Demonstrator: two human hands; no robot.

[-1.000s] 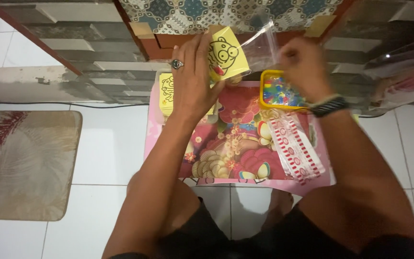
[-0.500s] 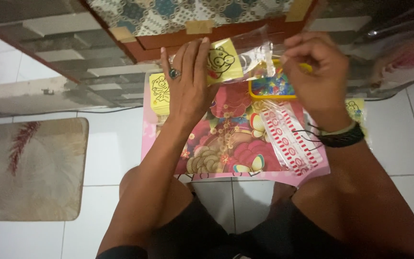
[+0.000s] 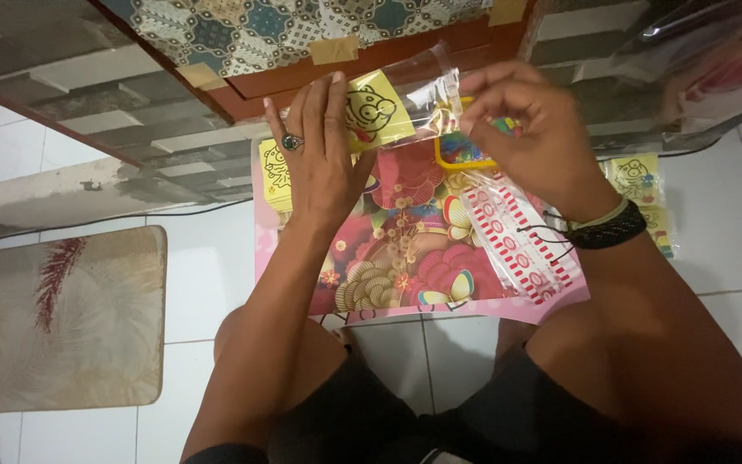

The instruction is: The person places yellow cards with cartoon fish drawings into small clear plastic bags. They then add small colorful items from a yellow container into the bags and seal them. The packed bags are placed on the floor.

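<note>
My left hand (image 3: 319, 163), with a ring on one finger, holds a clear plastic bag (image 3: 405, 99) that has a yellow card with a cartoon drawing (image 3: 373, 112) inside. My right hand (image 3: 530, 137), a dark bracelet at its wrist, pinches the bag's open end on the right. Both hands hover over a pink floral board (image 3: 405, 249) lying on the white tile floor. Under the right hand sits a small yellow tray of coloured bits (image 3: 461, 153), partly hidden.
A stack of yellow cards (image 3: 275, 172) lies at the board's left edge, more yellow cards (image 3: 641, 185) at the right. Red-and-white strips in clear wrap (image 3: 517, 245) lie on the board. A beige mat (image 3: 62, 314) is to the left, a patterned wooden piece of furniture (image 3: 302, 34) ahead.
The view has shifted slightly. My right hand has moved from the tray up to the bag's open end; my left hand still holds the bag with the yellow card.
</note>
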